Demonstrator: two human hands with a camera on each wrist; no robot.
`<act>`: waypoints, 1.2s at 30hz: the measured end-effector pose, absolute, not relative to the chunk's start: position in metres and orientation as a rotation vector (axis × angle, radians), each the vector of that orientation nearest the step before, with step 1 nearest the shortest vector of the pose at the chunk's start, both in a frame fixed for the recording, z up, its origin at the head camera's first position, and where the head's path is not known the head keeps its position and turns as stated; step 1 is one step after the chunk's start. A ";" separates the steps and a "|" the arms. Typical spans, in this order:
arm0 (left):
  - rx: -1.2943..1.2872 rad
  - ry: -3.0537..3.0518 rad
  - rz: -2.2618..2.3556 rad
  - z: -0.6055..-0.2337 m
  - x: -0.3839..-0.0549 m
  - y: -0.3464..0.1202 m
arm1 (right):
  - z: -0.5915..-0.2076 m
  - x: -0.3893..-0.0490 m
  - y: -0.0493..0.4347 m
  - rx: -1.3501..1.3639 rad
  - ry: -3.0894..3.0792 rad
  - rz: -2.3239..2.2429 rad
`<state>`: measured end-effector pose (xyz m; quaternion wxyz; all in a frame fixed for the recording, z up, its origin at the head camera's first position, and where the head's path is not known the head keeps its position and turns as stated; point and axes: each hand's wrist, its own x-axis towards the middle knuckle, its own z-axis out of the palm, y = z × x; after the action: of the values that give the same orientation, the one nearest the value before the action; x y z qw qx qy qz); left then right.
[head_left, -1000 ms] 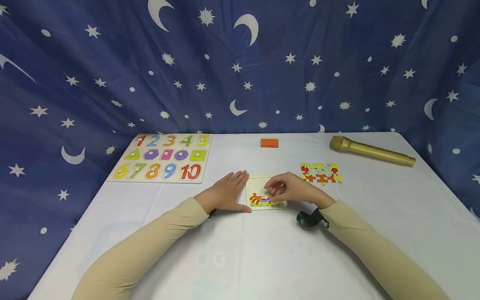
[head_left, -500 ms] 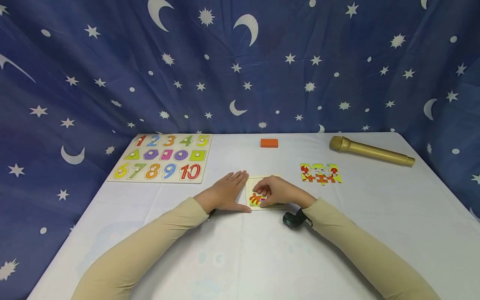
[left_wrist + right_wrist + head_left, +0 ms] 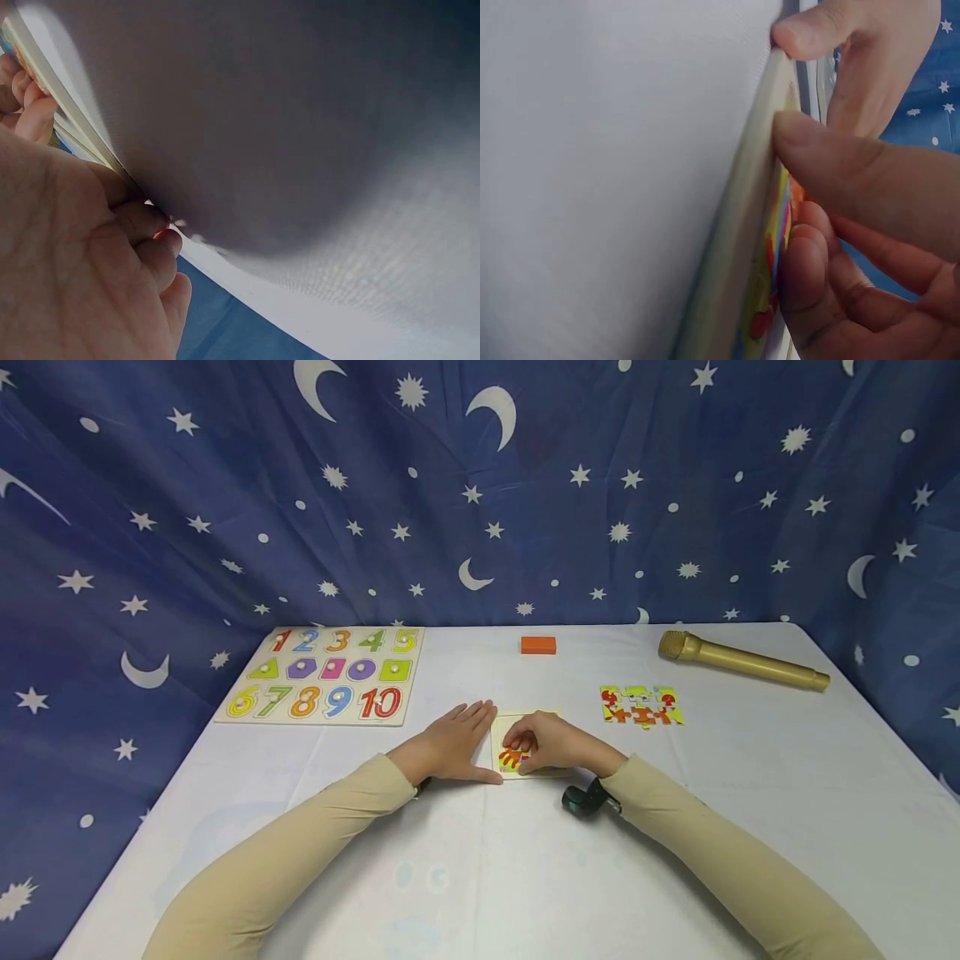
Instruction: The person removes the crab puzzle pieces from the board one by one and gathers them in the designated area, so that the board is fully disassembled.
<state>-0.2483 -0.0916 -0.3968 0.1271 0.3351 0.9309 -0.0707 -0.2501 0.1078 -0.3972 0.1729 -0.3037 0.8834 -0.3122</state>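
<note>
A small square puzzle board with a pale rim lies flat at the table's middle. Orange and yellow puzzle pieces sit along its near side, partly covered by my right hand. That hand's fingers curl down at the pieces; in the right wrist view its thumb touches the board's near rim, with the fingertips at the colourful pieces. My left hand rests with straight, spread fingers along the board's left edge, thumb at the near corner. I cannot tell how firmly the right fingers pinch a piece.
A group of joined yellow and red puzzle pieces lies to the right. Farther back are an orange block and a gold microphone. A number and shape board lies back left. A blue star-patterned curtain rises behind the table.
My right hand has slid left along the board's near side and now covers more of the orange and yellow pieces. The left hand has stayed at the left edge.
</note>
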 end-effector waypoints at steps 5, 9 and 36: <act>0.978 2.710 -0.204 -0.395 -0.248 -0.092 | -0.398 -0.246 0.108 -0.877 2.530 -0.947; 0.974 2.708 -0.200 -0.393 -0.248 -0.091 | -0.399 -0.245 0.109 -0.898 2.543 -0.998; 0.982 2.726 -0.179 -0.399 -0.249 -0.093 | -0.403 -0.244 0.112 -0.940 2.490 -1.090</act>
<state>-0.2489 -0.0926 -0.3989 0.1189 0.3359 0.9324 -0.0611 -0.2439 0.1125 -0.4030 0.1321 -0.3240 0.8581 -0.3757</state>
